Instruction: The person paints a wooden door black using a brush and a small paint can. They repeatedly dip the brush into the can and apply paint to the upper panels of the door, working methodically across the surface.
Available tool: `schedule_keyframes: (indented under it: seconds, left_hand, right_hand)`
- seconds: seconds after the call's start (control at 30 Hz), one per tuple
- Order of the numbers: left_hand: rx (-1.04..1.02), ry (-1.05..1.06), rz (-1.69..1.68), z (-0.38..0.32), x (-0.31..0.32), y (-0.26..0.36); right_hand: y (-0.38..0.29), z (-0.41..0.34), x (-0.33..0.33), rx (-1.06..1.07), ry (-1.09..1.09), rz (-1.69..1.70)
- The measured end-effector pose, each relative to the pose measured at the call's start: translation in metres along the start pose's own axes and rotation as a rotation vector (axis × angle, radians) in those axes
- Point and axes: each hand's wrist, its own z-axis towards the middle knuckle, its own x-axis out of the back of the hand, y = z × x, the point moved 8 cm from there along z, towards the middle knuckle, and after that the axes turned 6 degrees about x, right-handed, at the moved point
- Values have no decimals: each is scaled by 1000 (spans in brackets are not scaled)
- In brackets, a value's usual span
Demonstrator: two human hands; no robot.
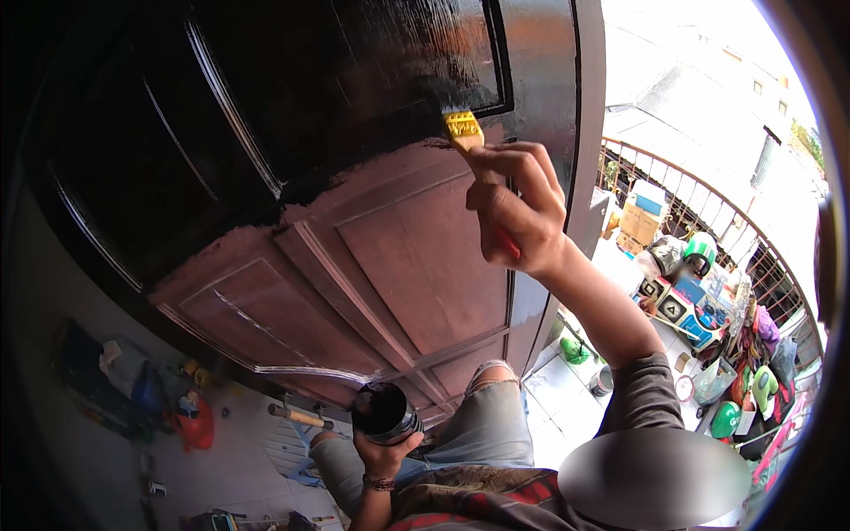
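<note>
In my right hand (pixel 521 209) is a paintbrush (pixel 465 131) with a yellow ferrule and a wooden handle with a red end. Its dark bristles touch the wet black paint near the lower right corner of an upper panel on the wooden door (pixel 412 259). Glossy black paint covers the upper part; the lower part is dull reddish brown, with an uneven border between them. Low in front of me, my left hand (pixel 385 456) holds a can of black paint (pixel 385 411) from below, its open top facing up beside the door.
A blue folding stool or chair (pixel 292 451) stands by my legs. At right on the tiled floor are a paint can (pixel 601 381) and a green bag (pixel 572 350); boxes, helmets and bags are piled along a metal railing (pixel 717 199). A red bag (pixel 194 425) lies at left.
</note>
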Motion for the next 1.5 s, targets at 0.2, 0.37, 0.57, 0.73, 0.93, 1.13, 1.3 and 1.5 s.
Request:
schedule_keyframes:
  seconds: [0.2, 0.37, 0.57, 0.73, 0.93, 1.13, 1.3, 1.5]
  left_hand:
    - [-38, 56, 33, -4, 9, -3]
    - [-41, 39, 39, -2, 5, 1]
    - [-66, 26, -30, 0, 13, -6]
    - [-6, 26, 30, -3, 15, -4]
    - [7, 5, -8, -4, 18, -19]
    - [-49, -28, 33, -3, 16, -20]
    - [24, -18, 21, -7, 18, -29]
    - [-52, -39, 56, -6, 2, -8]
  right_hand:
    - [4, -13, -11, -2, -109, 28]
    - [-7, 17, -27, 66, -68, -29]
    - [-25, -4, -25, 26, -102, 57]
    - [-10, -2, -49, 17, -230, -20]
    - [-20, 11, -37, 12, -120, -8]
    - [-27, -11, -6, -53, -14, 24]
    - [17, 8, 15, -97, 132, -134]
    - [8, -49, 21, -143, 57, -6]
